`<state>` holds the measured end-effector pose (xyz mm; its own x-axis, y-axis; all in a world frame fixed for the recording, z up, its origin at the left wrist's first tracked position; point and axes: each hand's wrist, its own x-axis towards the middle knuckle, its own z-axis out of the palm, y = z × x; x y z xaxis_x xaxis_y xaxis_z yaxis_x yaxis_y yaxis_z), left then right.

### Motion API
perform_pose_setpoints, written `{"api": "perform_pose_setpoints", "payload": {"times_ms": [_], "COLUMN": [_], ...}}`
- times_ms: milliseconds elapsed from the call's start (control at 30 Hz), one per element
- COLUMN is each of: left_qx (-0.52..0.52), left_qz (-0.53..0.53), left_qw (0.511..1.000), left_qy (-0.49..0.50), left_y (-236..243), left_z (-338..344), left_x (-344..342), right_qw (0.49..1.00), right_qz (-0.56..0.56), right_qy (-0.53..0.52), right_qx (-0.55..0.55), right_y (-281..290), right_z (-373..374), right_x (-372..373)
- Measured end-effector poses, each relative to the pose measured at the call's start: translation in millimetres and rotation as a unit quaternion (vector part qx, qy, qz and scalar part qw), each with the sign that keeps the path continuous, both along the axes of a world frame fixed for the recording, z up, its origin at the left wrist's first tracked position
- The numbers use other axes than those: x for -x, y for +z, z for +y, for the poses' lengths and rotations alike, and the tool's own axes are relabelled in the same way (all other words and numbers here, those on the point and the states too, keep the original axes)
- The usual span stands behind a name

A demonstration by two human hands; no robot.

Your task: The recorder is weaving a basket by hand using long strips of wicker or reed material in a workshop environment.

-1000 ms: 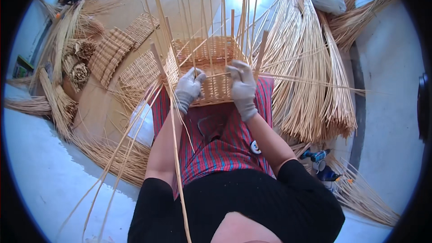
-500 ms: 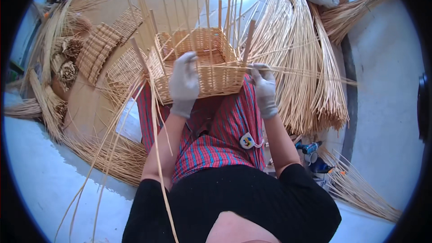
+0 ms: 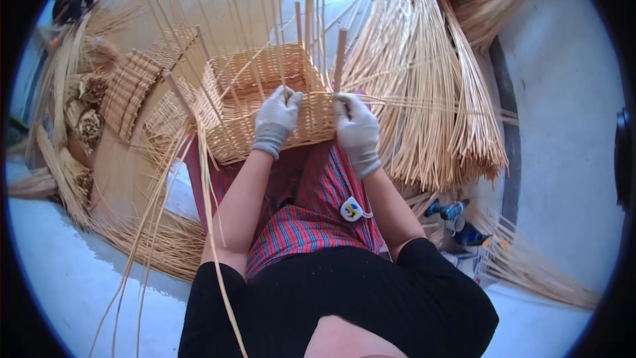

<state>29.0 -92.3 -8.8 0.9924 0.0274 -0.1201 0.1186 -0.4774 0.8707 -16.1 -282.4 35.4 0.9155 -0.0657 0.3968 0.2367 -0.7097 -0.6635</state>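
Observation:
A rectangular wicker basket [image 3: 228, 138], partly woven, rests on my lap with its open top facing up. Thin upright rods rise from its walls, and thicker wooden sticks [image 3: 340, 59] stand at its corners. My left hand [image 3: 275, 119], in a pale grey glove, is closed with its fingertips pinching an upright wicker rod at the near rim. At the near right corner my right hand [image 3: 358, 134], gloved alike, is closed on wicker strands beside the corner stick. Long loose strands [image 3: 424, 104] trail rightward from that corner; others hang from the near left corner.
A large fan of wicker rods [image 3: 430, 93] lies to the right. Woven panels [image 3: 131, 93] and rolled bundles [image 3: 88, 126] lie on the left. A tape measure [image 3: 351, 209] rests on my striped apron, and a blue power tool [image 3: 453, 210] sits on the floor at right.
My left hand has come down and right along the near rim, its fingers now pinching there. The right hand has moved in closer against the corner stick. The whole view has shifted slightly.

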Motion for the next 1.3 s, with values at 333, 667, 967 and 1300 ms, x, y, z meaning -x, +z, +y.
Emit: {"api": "perform_pose_setpoints", "payload": {"times_ms": [333,667,967,1300], "left_qx": [0.087,0.173,0.157,0.146], "left_qz": [-0.638,-0.778,-0.794,-0.782], "left_qw": [0.765,0.591,0.577,0.598], "left_qy": [-0.006,-0.128,-0.111,-0.102], "left_y": [264.2,310.1,336.9,341.2], "left_z": [0.5,34.2,51.6,51.5], "left_x": [107.6,128.2,146.5,150.1], "right_qw": [0.983,0.960,0.896,0.908], "right_qz": [0.152,0.042,-0.416,-0.405], "right_qy": [0.004,0.155,0.127,0.094], "right_qx": [0.101,-0.228,-0.093,-0.058], "right_y": [-28.0,125.6,311.6,325.5], "right_z": [38.6,-5.7,-78.0,-85.2], "right_x": [-23.5,23.0,88.7,108.7]}}
